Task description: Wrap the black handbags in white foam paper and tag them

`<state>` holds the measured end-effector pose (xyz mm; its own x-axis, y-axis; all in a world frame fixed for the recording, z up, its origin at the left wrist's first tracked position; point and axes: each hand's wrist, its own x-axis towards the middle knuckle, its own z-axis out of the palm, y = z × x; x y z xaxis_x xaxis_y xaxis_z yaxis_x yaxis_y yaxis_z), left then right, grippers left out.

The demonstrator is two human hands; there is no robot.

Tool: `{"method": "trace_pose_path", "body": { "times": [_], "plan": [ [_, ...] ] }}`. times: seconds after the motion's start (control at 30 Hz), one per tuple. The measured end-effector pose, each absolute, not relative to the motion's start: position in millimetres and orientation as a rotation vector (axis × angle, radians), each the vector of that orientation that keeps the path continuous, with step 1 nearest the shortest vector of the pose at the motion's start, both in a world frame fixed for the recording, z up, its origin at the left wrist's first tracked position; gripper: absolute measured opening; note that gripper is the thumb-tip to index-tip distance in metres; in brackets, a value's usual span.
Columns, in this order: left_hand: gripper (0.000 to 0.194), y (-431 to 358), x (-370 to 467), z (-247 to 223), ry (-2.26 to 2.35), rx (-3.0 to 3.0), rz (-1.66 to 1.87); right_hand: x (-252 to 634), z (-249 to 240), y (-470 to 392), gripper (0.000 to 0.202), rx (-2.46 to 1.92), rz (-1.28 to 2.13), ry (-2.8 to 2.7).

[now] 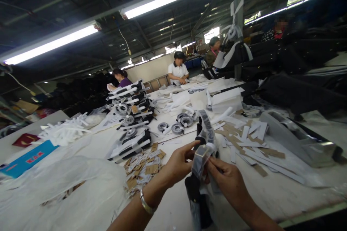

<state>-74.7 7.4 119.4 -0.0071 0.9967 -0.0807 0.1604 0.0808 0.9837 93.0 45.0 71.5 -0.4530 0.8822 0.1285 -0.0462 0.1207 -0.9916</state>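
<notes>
My left hand [179, 164] has its fingers closed on the left side of a black item wrapped in clear plastic film [201, 158]. A buckle-like metal edge shows through the film between my hands. My right hand [227, 178] pinches the same bundle from the right, its thumb and fingers pressed together. From the top of the bundle a film-covered grey strap [207, 126] bends away over the table. Just left of my left hand lie several brown paper tags with strings [148, 164]. Beyond are coiled grey straps [185, 119]. My fingertips are partly hidden behind the film.
A tall stack of black wrapped items [132, 104] stands at left centre. White and brown paper strips [252, 144] lie to the right. Clear plastic sheeting [89, 187] and a blue box [29, 158] are on the left. Co-workers, one in a white shirt [173, 70], sit beyond.
</notes>
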Motion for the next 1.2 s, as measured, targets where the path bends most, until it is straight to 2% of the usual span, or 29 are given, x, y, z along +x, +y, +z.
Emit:
{"method": "trace_pose_path", "body": {
  "times": [0.23,0.5,0.73,0.9,1.13,1.2],
  "plan": [
    [0.036,-4,-76,120,1.531,1.241,1.179,101,70,49,0.046,-0.846,1.369,-1.834],
    [0.026,-27,-93,126,1.276,0.845,1.288,117,79,53,0.032,-0.766,1.249,-2.203],
    [0.036,-46,-91,123,0.981,0.614,1.458,142,72,51,0.021,-0.907,0.999,-2.24],
    [0.046,-40,-75,117,1.059,0.705,1.432,154,66,50,0.026,-1.022,0.801,-2.048],
    [0.051,-27,-59,114,1.167,0.792,1.451,133,88,43,0.024,-0.834,1.091,-1.719],
    [0.054,-27,-55,117,1.183,0.822,1.474,126,97,45,0.028,-0.827,1.173,-1.687]
  ]
}}
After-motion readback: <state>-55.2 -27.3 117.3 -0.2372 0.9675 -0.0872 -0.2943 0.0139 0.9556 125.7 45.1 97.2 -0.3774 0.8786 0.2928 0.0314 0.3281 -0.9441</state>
